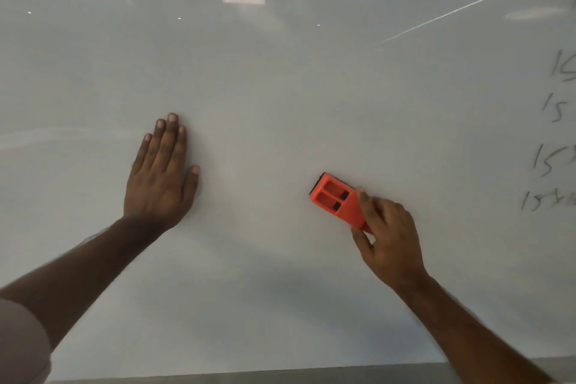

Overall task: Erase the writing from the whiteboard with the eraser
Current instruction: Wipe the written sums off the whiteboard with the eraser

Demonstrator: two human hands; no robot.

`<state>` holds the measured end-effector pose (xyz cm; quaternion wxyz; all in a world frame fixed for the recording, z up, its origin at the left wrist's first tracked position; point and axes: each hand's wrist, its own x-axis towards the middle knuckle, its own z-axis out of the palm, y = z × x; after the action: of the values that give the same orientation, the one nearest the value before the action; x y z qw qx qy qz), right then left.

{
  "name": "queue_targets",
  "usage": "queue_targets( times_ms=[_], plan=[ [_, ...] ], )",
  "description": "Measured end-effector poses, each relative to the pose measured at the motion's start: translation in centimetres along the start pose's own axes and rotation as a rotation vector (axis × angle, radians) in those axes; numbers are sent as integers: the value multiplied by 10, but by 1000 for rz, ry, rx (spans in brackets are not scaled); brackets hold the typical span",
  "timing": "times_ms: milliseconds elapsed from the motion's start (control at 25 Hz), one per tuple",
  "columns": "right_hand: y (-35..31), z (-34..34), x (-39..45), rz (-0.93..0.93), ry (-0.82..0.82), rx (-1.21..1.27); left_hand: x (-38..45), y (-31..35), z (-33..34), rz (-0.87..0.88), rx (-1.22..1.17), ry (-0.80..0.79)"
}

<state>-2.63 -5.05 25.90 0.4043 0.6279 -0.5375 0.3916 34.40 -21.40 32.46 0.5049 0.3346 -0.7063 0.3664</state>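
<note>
Eraser on board, writing left at right edge

Eraser (339, 201), orange, pressed against whiteboard (280, 87) right of centre, tilted. Right hand (386, 240) closed around its lower end, fingers wrapped on both sides. Left hand (162, 171) holds nothing, spread flat on the board, well apart from the eraser. Writing (554, 137), blurred dark rows of "15", sits at the far right edge.

Orange eraser (338, 200) pressed on whiteboard (265, 87); writing (553, 134) far right.

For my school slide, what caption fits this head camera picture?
Right hand presses orange eraser on whiteboard; writing remains.
</note>
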Motion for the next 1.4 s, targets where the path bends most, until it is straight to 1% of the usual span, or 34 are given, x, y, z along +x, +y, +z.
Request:
queue_targets(
  times_ms=[200, 440, 520, 600, 800, 920, 1040, 1160, 1320, 1400],
  plan=[
    [17, -28, 18, 111, 97, 69, 32, 39, -3, 47, -76, 55],
    [59, -68, 53, 111, 226, 59, 103, 124, 0, 122, -163, 105],
    [80, -88, 71, 92, 242, 45, 137, 158, 2, 139, -170, 132],
    [105, -107, 90, 80, 259, 16, 170, 196, 4, 120, -173, 144],
    [176, -161, 120, 84, 294, -43, 232, 301, 9, 117, -208, 121],
    [214, -194, 129, 61, 301, -59, 261, 346, 9, 80, -210, 93],
    [253, -225, 150, 39, 297, -87, 289, 377, 12, 69, -195, 68],
    [286, -238, 172, 80, 318, -94, 319, 402, 22, 87, -164, 45],
    [295, -230, 202, 112, 330, -19, 351, 420, 34, 55, -131, 69],
    [287, -223, 218, 76, 365, 9, 356, 419, 41, 22, -128, 33]
  ],
)
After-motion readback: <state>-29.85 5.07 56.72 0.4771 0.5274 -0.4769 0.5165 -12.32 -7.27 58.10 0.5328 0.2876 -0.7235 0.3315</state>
